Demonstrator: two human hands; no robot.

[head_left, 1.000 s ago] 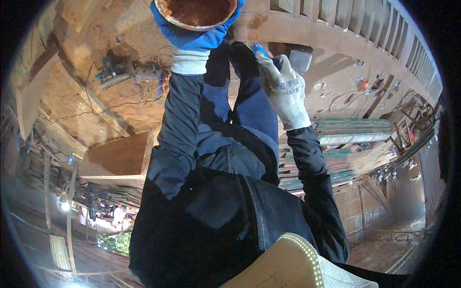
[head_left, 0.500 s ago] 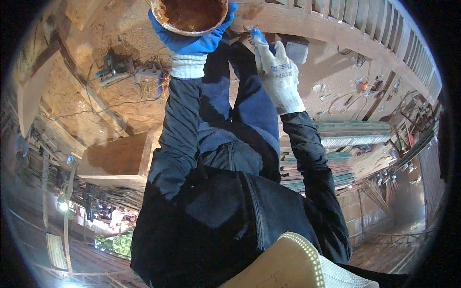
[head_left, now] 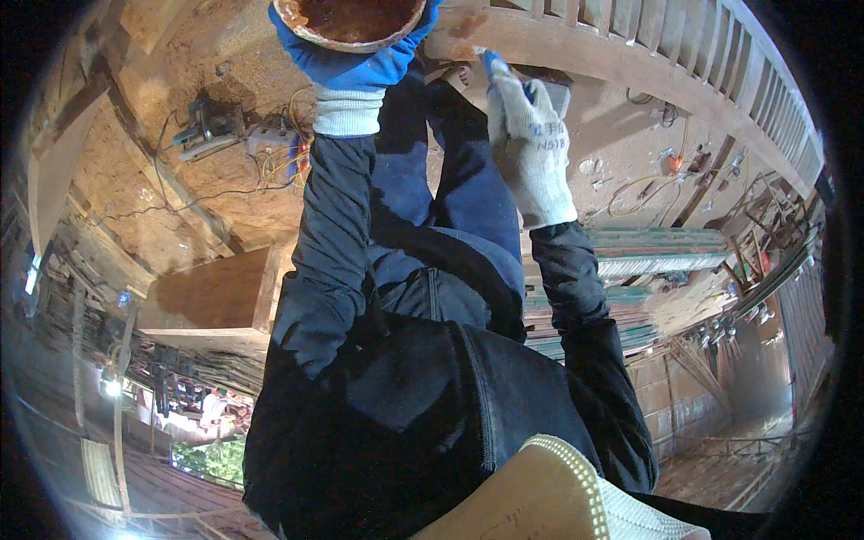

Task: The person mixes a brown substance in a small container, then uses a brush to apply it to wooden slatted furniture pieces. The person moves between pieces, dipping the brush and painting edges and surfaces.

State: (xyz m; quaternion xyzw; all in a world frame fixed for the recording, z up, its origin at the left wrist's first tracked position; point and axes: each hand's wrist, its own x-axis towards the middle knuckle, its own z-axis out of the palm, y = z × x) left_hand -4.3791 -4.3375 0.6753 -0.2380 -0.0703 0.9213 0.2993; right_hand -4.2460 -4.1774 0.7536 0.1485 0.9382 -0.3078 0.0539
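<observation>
My left hand [head_left: 346, 76], in a blue-coated glove with a white cuff, cups a round bowl [head_left: 353, 45] from below at the top edge of the view. Wet reddish-brown paste [head_left: 351, 16] lines the bowl. My right hand [head_left: 529, 135], in a whitish glove with blue fingertips, is closed with its index finger pointing forward. At its fingertips is a small pale tip [head_left: 481, 54], too small to name, at the lower edge of a curved wooden rail [head_left: 576, 49]. A brown smear [head_left: 470, 24] marks the rail just beyond that hand.
Upright slats [head_left: 655, 22] run along the rail to the right. A circular saw [head_left: 211, 130], yellow cords and a wooden box [head_left: 211, 292] are on the left. A grey block [head_left: 553, 90] is behind my right hand. Stacked green-edged boards [head_left: 657, 241] lie at right.
My right hand has drawn slightly back toward me, and its fingertips have shifted a little right along the rail. The bowl and left hand have moved slightly up and left in view.
</observation>
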